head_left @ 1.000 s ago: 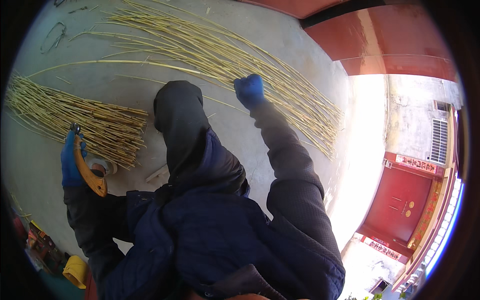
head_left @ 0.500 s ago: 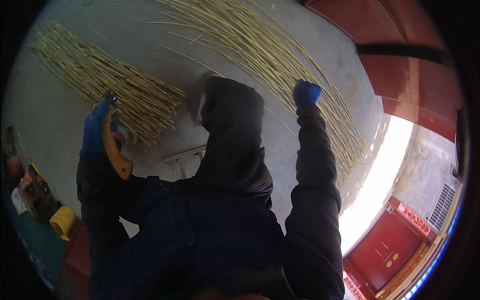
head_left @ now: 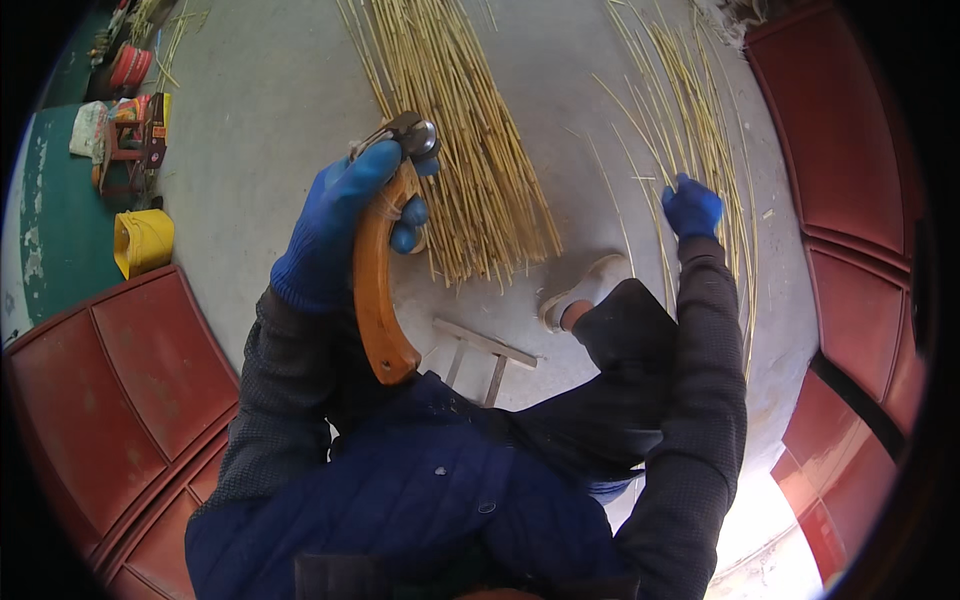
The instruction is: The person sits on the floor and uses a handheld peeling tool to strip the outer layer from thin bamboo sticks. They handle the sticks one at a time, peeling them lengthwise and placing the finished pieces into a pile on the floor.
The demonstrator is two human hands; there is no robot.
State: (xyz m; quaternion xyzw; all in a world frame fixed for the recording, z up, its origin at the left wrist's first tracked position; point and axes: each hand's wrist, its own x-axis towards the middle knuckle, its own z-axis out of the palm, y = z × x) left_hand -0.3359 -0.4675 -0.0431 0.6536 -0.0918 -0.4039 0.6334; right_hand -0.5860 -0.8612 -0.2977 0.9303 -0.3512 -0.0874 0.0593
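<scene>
Grips a curved wooden-handled tool in the left hand. Holds the right hand closed over loose stalks, possibly gripping some, hard to tell. Has a thick stalk bundle beyond the tool on the floor.

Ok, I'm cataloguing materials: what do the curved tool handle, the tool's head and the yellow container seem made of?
The curved tool handle looks like varnished wood, orange-brown with a soft sheen. The tool's head appears to be metal: its rounded part gives a silvery glint. The yellow container is probably plastic, judging by its even, bright colour, though painted metal remains possible.
</scene>
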